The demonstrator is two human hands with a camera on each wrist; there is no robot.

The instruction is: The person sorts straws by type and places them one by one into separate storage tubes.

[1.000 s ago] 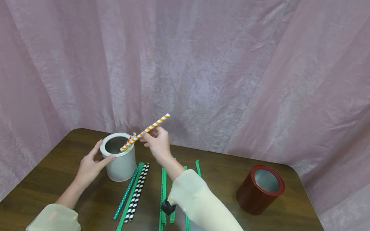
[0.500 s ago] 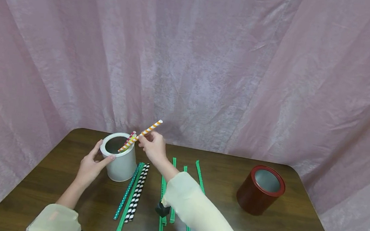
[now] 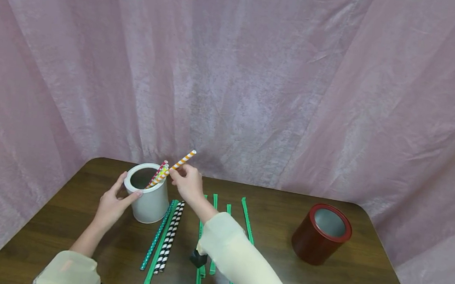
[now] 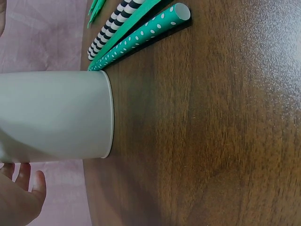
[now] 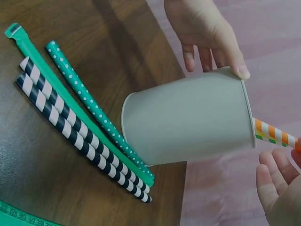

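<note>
My right hand pinches an orange-and-white striped paper straw. The straw leans over the rim of a white round canister, its lower end inside the mouth. A pink-red patterned straw and a yellow-green one lean at the same side of the opening. My left hand steadies the upright canister from the left, thumb on the front of the rim and fingers round the far side. In the right wrist view the left thumb presses the canister's top edge. The straws' lower ends are hidden.
Right of the canister lie a green dotted straw, a green wrapped straw and two black-and-white striped straws. Several more green wrapped straws lie beneath and beside my right forearm. A dark red canister stands at the right.
My right hand has moved slightly left and down, lowering the orange-striped straw farther into the white canister. The left hand stays in place on the canister.
</note>
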